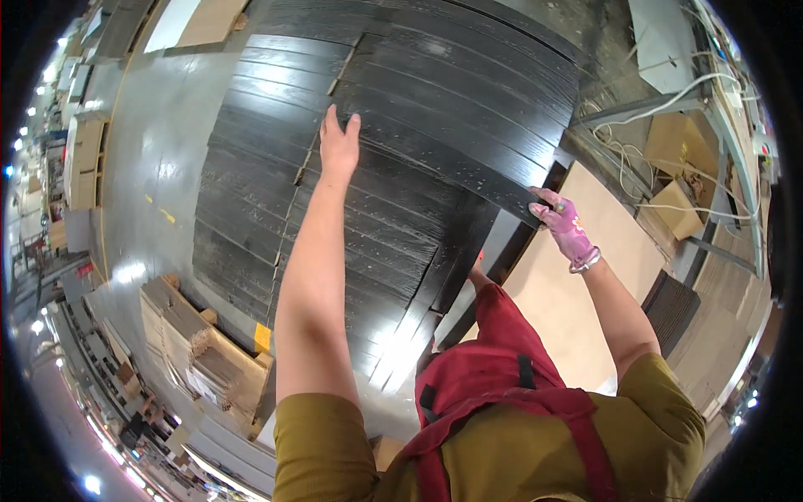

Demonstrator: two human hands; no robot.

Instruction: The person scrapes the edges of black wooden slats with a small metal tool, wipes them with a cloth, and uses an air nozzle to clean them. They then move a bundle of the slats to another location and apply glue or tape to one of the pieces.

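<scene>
wears olive shirt (493, 456); closes pink-gloved right grip (567, 227) on right end of black plank (456, 171) over dark boards (376, 213); holds left grip (339, 153) half open at other end, cannot tell whether touching.

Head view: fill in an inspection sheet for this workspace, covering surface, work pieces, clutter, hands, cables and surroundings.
Surface: mostly hidden under the dark boards; a pale panel lies at the right.
Work pieces: dark boards side by side in rows, dotted with pale specks; one long board runs between the hands.
Clutter: cardboard box at the right, among the cables.
Left hand: bare, thumb and fingers apart, at the long board's far-left end.
Right hand: pink glove, fingers at the same board's near-right end; full grip hidden.
Cables: white cables hang loosely around a metal frame.
Surroundings: grey floor with yellow markings; wooden crate of boards at lower left.
</scene>
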